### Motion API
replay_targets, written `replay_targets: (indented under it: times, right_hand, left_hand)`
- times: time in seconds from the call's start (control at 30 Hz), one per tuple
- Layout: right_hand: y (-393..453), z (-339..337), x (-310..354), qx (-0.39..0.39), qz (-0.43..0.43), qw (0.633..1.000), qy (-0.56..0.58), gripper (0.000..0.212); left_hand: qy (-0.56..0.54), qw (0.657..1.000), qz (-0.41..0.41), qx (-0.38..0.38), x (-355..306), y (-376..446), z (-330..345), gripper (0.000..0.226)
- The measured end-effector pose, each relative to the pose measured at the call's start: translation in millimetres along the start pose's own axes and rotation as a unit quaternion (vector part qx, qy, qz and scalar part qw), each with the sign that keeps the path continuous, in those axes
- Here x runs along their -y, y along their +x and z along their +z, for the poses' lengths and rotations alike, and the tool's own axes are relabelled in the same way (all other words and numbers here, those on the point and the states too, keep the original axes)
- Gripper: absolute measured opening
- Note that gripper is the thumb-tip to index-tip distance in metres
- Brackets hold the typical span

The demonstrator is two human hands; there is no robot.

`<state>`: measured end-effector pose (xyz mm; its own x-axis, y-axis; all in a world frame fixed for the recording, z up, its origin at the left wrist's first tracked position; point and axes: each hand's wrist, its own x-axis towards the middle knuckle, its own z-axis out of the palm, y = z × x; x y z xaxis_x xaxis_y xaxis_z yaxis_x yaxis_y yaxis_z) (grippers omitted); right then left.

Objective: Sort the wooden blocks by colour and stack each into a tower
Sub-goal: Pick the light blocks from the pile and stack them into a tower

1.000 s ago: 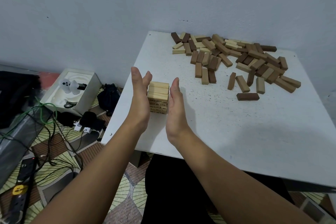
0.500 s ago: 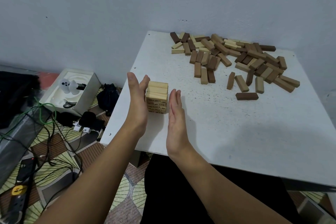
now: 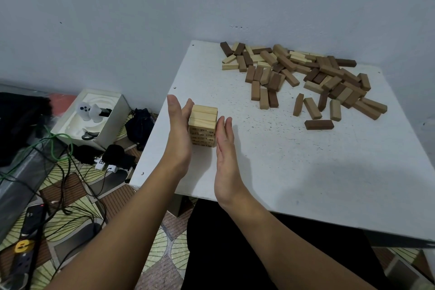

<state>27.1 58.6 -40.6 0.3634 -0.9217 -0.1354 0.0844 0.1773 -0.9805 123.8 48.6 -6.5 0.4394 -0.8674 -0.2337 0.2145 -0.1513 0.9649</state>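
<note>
Both hands are flat with straight fingers: the left hand presses the side of the short pale wooden block tower, the right hand sits just beside its other side. Tower's near the left edge of the speckled white square table, and the loose heap of mixed brown and pale wooden blocks lies well apart at the far end.

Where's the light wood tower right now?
In the head view, the light tower stands near the white table's left edge, between the left hand and right hand.

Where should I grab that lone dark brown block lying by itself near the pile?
Pinch the lone dark brown block across its two long sides at the middle, coming straight down from above. It lies flat on the white table, apart from the pile, so fingers probably fit on both sides.
</note>
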Motion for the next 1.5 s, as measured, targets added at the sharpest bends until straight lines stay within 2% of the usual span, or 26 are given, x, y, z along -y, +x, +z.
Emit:
replay_targets:
  times: [0.27, 0.4, 0.53, 0.6, 0.77, 0.83, 1.07, 1.2, 1.5]
  right_hand:
    - [6.8, -5.6, 4.8, -0.012, -0.026, 0.999, 0.032, 0.09]
    - [20.0, -9.1, 20.4, -0.02, -0.026, 0.998, 0.045, 0.063]
    - [34.8, -6.7, 23.8, 0.01, -0.019, 0.998, 0.054, 0.06]
    - [41.4, -4.1, 23.8, 0.019, -0.008, 0.997, 0.077, 0.064]
    - [49.4, 6.7, 22.3, 0.004, 0.013, 0.996, 0.083, 0.094]
    - [50.6, 7.8, 20.5, -0.002, 0.014, 0.996, 0.092, 0.096]
    - [53.5, 3.8, 16.5, 0.015, 0.013, 0.995, 0.093, 0.084]
    - [49.6, 4.1, 20.6, 0.023, -0.003, 0.995, 0.098, 0.059]
    - [34.5, -3.8, 35.8, 0.038, -0.05, 0.996, 0.067, 0.051]
  left_hand:
    - [0.02, 1.0, -0.003, 0.0, -3.4, -2.7, 0.7, 0.11]
    - [0.01, 1.0, 0.009, -0.006, -5.3, 0.7, -4.1, 0.11]
    - [0.009, 1.0, 0.009, 0.005, -7.4, -3.6, -0.7, 0.11]
    - [0.011, 1.0, 0.006, 0.009, -7.7, -6.5, 2.4, 0.108]
    - [0.009, 1.0, -0.004, 0.01, -4.1, -6.0, 3.2, 0.112]
    - [0.006, 1.0, -0.002, 0.009, -4.1, -6.1, 3.4, 0.111]
    - [0.014, 1.0, 0.005, 0.006, -4.0, -6.1, 0.2, 0.114]
    - [0.013, 1.0, 0.0, 0.004, -2.4, -6.7, 1.3, 0.113]
    - [0.013, 1.0, 0.011, 0.009, 0.6, 0.1, -2.9, 0.104]
